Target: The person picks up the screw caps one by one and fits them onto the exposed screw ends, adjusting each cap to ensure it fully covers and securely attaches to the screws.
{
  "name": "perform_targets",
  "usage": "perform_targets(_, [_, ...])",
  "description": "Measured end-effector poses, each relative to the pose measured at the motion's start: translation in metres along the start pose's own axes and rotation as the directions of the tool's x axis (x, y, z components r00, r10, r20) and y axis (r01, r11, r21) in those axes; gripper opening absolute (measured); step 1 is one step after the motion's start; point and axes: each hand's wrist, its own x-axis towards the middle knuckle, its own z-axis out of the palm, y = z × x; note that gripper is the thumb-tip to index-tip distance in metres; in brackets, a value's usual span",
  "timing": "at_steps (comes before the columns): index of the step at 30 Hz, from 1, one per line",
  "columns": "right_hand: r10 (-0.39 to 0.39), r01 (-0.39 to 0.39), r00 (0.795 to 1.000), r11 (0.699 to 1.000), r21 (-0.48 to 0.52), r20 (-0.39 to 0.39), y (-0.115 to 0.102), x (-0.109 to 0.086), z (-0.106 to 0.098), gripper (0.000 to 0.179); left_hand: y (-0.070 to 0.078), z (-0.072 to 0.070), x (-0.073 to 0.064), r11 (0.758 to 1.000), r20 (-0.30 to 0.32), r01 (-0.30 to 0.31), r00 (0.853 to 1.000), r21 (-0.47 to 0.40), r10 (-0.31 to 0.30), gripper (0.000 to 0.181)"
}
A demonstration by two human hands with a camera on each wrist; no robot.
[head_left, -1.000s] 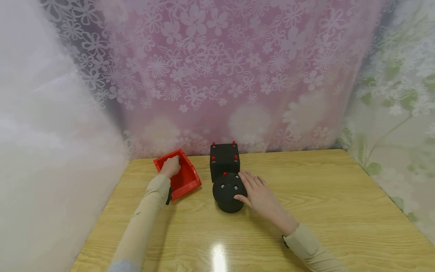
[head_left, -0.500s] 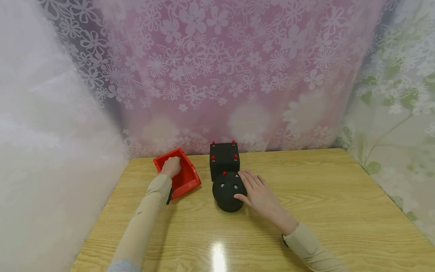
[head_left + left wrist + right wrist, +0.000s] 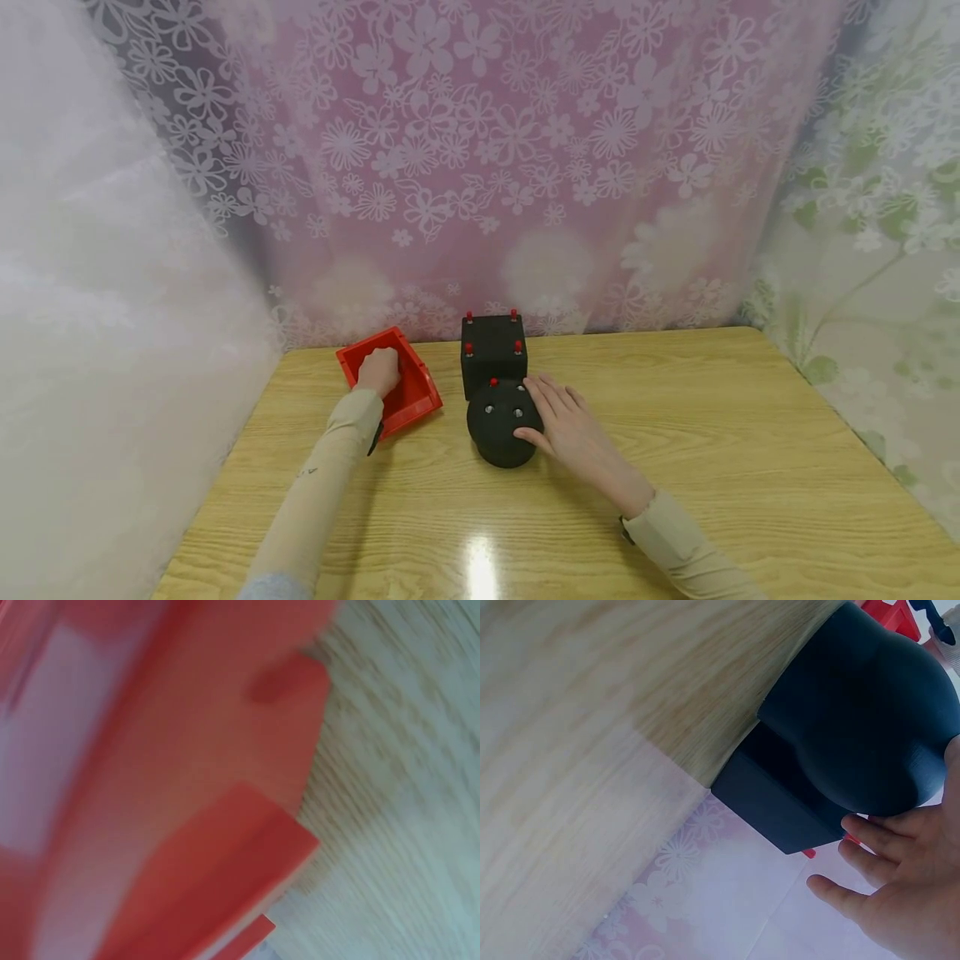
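My left hand (image 3: 379, 369) reaches down into a red plastic bin (image 3: 417, 412). Its fingertips are hidden, so whether they pinch anything does not show. Against the side of a black rounded object (image 3: 501, 437), my right hand (image 3: 573, 437) rests with fingers straight and thumb on its front. One red peg (image 3: 493, 382) and several metal-lined holes show on top of that object. Right behind stands a black box (image 3: 493, 329) with several red pegs at its corners. In the right wrist view, the fingers (image 3: 870, 862) lie along the rounded object's surface (image 3: 885, 727).
Everything stands on a wood-grain table (image 3: 675, 400). A pink flowered curtain (image 3: 480, 167) hangs along the back edge, with pale sheets at both sides. The bin's red wall (image 3: 187, 787) fills much of the left wrist view.
My left hand has shifted very slightly inside the bin. The right hand, the black box and the rounded object keep their places.
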Motion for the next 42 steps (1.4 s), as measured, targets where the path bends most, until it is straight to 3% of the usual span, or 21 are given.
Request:
perform_targets(7, [-0.007,0.007,1.000,1.000,0.003,-0.013,-0.001,0.001,0.001,0.085,0.000,-0.008,-0.005,0.999,0.016,0.000,1.000,-0.035,0.000,0.015])
perform_targets(11, [-0.004,0.004,1.000,1.000,0.002,-0.013,0.000,0.001,0.001,0.086,0.003,-0.019,-0.009,0.997,0.078,-0.027,0.996,-0.068,0.032,0.009])
perform_targets(17, [0.013,-0.013,1.000,1.000,0.004,0.005,0.000,0.001,0.000,0.086,0.008,-0.035,-0.013,0.993,0.195,-0.039,0.979,-0.108,0.059,0.020])
perform_targets(22, [0.019,-0.018,1.000,1.000,-0.001,0.019,0.000,0.002,0.000,0.085,0.010,-0.041,-0.019,0.987,0.223,-0.027,0.973,-0.160,0.063,0.021])
perform_targets(25, [0.018,-0.017,1.000,1.000,-0.001,0.020,0.001,0.001,0.001,0.085,0.009,-0.044,-0.026,0.970,0.244,-0.010,0.967,-0.241,0.071,0.023])
perform_targets(27, [0.017,-0.017,1.000,1.000,0.005,0.019,0.001,0.001,0.001,0.085,0.008,-0.045,-0.031,0.949,0.260,0.008,0.963,-0.317,0.079,0.025])
perform_targets(30, [0.016,-0.016,1.000,1.000,0.017,0.010,0.001,0.001,0.003,0.085,0.006,-0.046,-0.038,0.894,0.268,0.044,0.960,-0.446,0.086,0.027])
perform_targets(34, [0.015,-0.015,1.000,1.000,0.024,-0.003,0.002,0.001,0.003,0.086,0.007,-0.045,-0.047,0.796,0.247,0.077,0.964,-0.601,0.094,0.028])
perform_targets(38, [0.012,-0.012,1.000,1.000,0.015,-0.002,0.001,0.001,0.003,0.085,0.011,-0.045,-0.056,0.705,0.230,0.100,0.969,-0.702,0.092,0.030])
perform_targets(42, [0.011,-0.011,1.000,1.000,0.010,0.003,0.001,0.001,0.003,0.084,0.016,-0.043,-0.065,0.635,0.210,0.118,0.975,-0.763,0.072,0.032])
